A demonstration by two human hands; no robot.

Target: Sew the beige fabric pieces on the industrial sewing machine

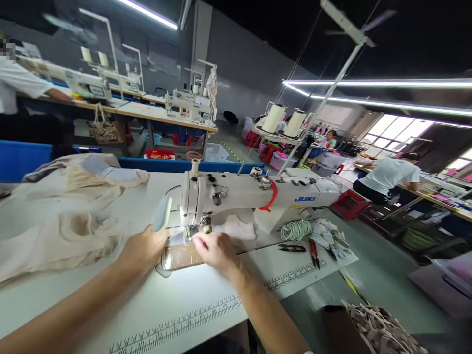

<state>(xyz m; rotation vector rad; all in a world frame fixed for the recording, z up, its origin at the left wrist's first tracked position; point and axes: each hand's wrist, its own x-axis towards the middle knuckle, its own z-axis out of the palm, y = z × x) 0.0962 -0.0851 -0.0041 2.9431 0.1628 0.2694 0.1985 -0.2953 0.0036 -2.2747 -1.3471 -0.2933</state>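
Under the needle of the sewing machine (254,199) we see a small pale fabric piece (176,238), lying flat on the machine bed just left of the presser foot, on the white table (147,300). Our left hand (144,250) rests palm down on the left edge of that piece, fingers spread loosely and pressing rather than gripping. Our right hand (216,250) sits just to the right of the needle, its fingertips drawn narrow and pinched at the piece's near edge; we cannot tell whether they actually hold the cloth or only press on it. A glossy tan strip (180,257) lies on the bed between the two hands, touching the pale piece's lower side.

Left of the machine a heap of beige cloth (62,226) spreads over the table. To the right of the machine's arm we find a coil of white cord (296,229), a black thread snip (292,248) and red-handled scissors (313,250) lying near one another. Printed ruler tape (191,319) runs along the table's near edge. At the lower right, a box of beige straps (379,329) stands beside the table. Beyond, two thread cones (283,120) stand on a rack, and a person in a white shirt (389,177) bends over another bench.
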